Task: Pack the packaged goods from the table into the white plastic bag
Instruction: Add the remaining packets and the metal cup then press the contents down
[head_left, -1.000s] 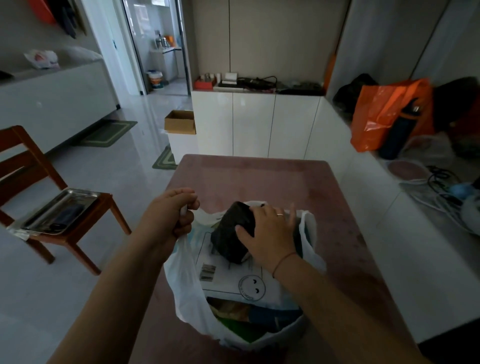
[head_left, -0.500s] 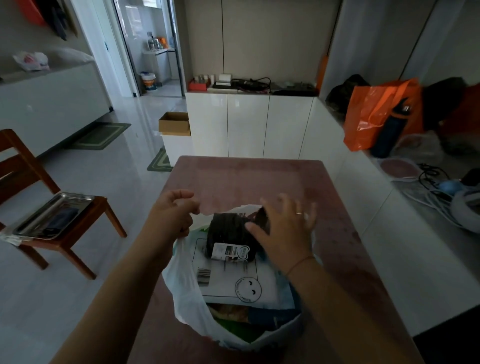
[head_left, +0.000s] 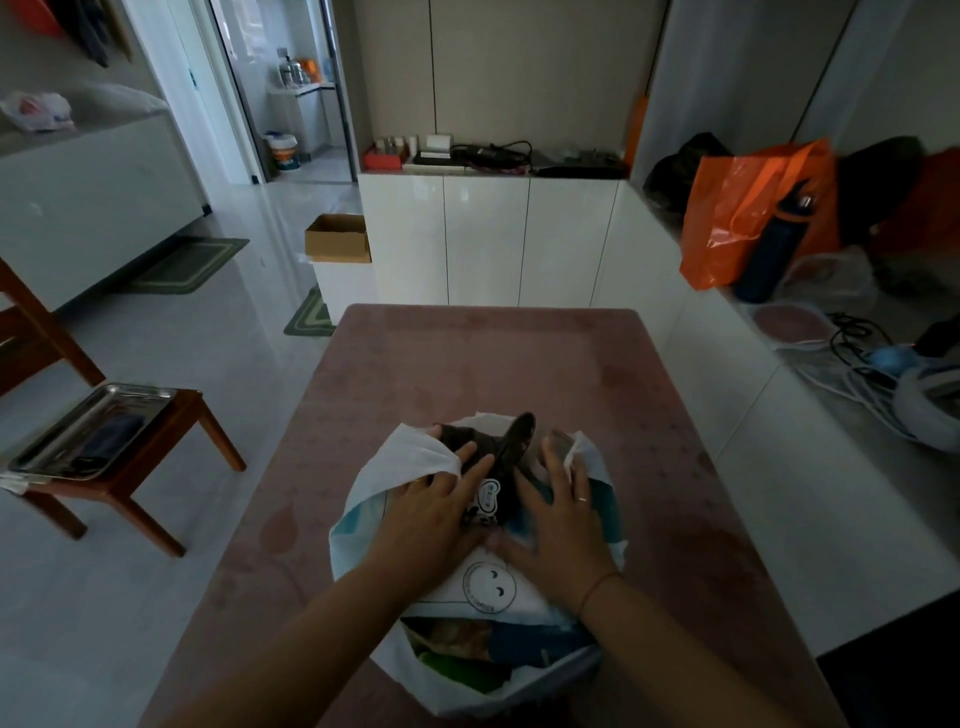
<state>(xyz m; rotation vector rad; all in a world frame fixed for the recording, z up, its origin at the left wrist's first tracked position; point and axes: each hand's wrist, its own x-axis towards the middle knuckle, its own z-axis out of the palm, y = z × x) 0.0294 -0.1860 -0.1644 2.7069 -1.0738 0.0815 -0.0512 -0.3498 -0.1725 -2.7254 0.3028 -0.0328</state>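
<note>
A white plastic bag (head_left: 418, 451) lies on the pink table (head_left: 488, 358), its mouth facing me. Inside sits a dark package (head_left: 506, 451) with a white label, on top of a white parcel with a smiley face (head_left: 488, 587). Colourful packets (head_left: 462, 636) show at the near end of the bag. My left hand (head_left: 431, 525) lies flat in the bag, fingers spread, against the dark package's left side and partly under the bag's flap. Flat against that package's right side rests my right hand (head_left: 561, 525), its fingers apart too.
A wooden chair (head_left: 171, 415) with a metal tray (head_left: 88, 431) stands left of the table. White cabinets (head_left: 488, 239) run behind, and a counter on the right holds an orange bag (head_left: 737, 208), a dark bottle (head_left: 774, 244) and cables (head_left: 857, 338). A cardboard box (head_left: 337, 239) sits beyond.
My left hand let go of the bag's edge and moved into the bag. The dark package has sunk deeper and turned, and both hands now lie flat beside it.
</note>
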